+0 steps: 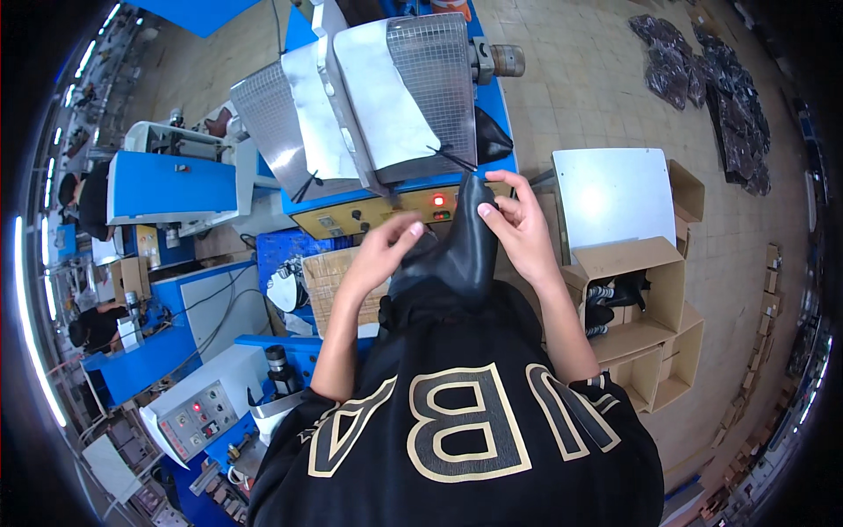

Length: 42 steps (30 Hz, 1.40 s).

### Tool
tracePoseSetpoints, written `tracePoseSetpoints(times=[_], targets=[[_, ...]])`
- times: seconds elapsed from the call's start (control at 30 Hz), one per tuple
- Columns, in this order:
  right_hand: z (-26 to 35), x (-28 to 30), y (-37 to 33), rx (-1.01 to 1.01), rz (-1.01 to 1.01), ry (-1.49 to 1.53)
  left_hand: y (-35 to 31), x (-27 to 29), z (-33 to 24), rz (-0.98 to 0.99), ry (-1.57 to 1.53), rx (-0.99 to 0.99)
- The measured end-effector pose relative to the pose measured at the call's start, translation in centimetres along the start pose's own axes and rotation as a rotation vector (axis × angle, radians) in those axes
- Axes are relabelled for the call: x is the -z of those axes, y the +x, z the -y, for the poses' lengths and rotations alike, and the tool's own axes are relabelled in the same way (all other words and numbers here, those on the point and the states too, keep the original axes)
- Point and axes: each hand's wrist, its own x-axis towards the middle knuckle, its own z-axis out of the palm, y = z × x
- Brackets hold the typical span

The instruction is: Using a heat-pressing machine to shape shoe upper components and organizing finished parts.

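Here's the black boot point(465, 255), right in front of the wearer's body, its shaft rising toward the machine and its foot part swinging off to the left. The right hand point(520, 224) has it by the upper shaft, thumb on the near side, fingers bent around the edge, a light pinch rather than a fist. Over on the other side, the left hand point(385, 253) is blurred, half curled above the foot end of the boot; whether it has hold of anything, I can't tell. Just beyond the shaft sits the yellow control panel point(399, 211), a red light point(438, 200) glowing on it, and above that the wire mesh guard point(435, 66) with a white sheet point(386, 97) draped across, dark ties at its lower corners. To the right, a pale board point(615, 198) stands behind an open cardboard box point(637, 255) with dark footwear inside. Out left, a blue machine point(171, 186), and far right, dark bundles point(659, 53) lie on the tiled floor point(580, 97).
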Motion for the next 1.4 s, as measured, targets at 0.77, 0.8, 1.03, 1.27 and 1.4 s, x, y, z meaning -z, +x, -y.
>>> tracePoseSetpoints(times=[0.77, 0.8, 1.03, 1.27, 1.4], targets=[[-1.6, -0.8, 0.0, 0.436, 0.001, -0.58, -0.4, -3.8, -0.1, 0.368, -0.048, -0.23], [-2.1, -1.1, -0.2, 0.376, -0.053, -0.607, -0.7, -3.9, 0.4, 0.293, -0.07, -0.221], [-0.8, -3.8, -0.6, 0.325, -0.072, -1.063, -2.2, -1.8, 1.7, 0.266, -0.284, 0.034], [-2.5, -3.3, 0.3, 0.192, -0.143, -0.647, -0.9, -0.6, 1.4, 0.352, -0.544, 0.264], [-2.1, -2.9, 0.1, 0.275, -0.223, -0.84, -0.4, -1.0, -0.6, -0.035, -0.732, 0.286]])
